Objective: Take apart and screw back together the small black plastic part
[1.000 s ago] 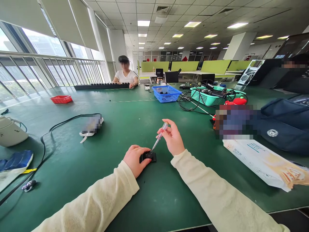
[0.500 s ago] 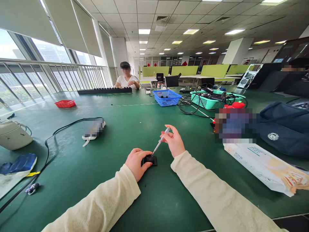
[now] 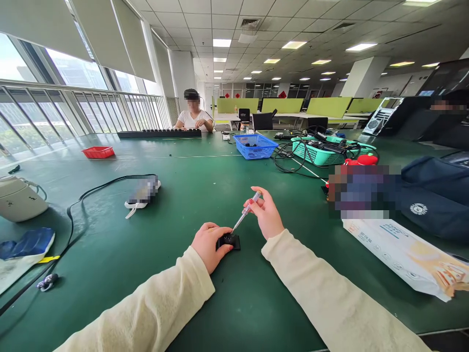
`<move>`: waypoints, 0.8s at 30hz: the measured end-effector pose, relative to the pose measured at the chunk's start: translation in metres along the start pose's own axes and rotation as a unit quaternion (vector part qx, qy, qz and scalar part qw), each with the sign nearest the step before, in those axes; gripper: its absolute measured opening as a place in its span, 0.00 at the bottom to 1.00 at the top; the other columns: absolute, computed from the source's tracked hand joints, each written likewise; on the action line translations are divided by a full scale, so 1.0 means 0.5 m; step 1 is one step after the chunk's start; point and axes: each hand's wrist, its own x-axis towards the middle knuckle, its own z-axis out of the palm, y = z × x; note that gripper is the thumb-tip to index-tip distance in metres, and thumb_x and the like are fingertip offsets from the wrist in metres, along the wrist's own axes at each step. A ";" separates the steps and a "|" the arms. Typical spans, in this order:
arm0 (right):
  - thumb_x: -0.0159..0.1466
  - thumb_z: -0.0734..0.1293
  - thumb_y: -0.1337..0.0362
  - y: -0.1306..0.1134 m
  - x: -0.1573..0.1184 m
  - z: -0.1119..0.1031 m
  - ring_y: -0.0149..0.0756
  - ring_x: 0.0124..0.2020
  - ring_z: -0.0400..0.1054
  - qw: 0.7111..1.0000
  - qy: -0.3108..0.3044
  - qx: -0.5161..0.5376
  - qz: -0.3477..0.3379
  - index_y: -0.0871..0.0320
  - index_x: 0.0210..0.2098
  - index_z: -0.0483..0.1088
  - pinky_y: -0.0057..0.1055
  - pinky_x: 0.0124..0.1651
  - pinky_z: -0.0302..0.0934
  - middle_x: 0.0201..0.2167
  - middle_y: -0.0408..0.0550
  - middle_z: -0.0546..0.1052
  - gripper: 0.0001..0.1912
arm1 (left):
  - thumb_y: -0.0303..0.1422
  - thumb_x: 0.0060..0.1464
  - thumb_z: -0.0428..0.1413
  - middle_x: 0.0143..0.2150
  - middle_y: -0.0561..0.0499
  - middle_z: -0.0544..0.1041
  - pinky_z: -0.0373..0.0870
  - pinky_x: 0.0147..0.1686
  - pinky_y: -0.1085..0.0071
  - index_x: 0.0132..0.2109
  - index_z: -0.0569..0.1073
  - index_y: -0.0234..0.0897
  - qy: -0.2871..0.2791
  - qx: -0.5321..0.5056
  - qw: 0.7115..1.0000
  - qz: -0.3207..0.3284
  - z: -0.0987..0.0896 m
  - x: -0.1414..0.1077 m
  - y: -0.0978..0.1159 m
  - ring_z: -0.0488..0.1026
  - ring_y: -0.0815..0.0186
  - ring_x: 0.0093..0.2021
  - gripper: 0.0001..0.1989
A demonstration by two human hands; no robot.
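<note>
On the green table (image 3: 242, 303) lies a small black part (image 3: 234, 242), flat and square-edged with a raised middle. My left hand (image 3: 210, 245) grips it from the left, fingers along its far side and thumb along its near side, hiding its left end. My right hand (image 3: 269, 213) pinches a screwdriver (image 3: 246, 211) with a clear handle and thin shaft. The screwdriver slants down to the left, and its tip meets the top of the black part by my left fingertips. Whether a screw sits under the tip is too small to tell.
A blue basket (image 3: 255, 147) and a teal basket (image 3: 318, 155) with cables stand farther back. Left are a red tray (image 3: 98, 152) and a phone (image 3: 143, 191) on a cord. A wipes pack (image 3: 399, 254) lies right. Across the table sits a person (image 3: 193, 117).
The whole view has shifted slightly. Both hands keep their holds, and the screwdriver tip stays at the black part with about the same slant.
</note>
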 end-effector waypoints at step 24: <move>0.56 0.68 0.67 0.006 -0.004 0.009 0.34 0.24 0.73 0.969 0.083 0.085 0.215 0.55 0.38 0.64 0.36 0.36 0.69 0.22 0.40 0.75 0.11 | 0.30 0.51 0.61 0.46 0.49 0.81 0.67 0.56 0.56 0.56 0.73 0.42 -0.006 -0.011 1.000 -0.021 -0.007 0.001 0.007 0.68 0.54 0.53 0.24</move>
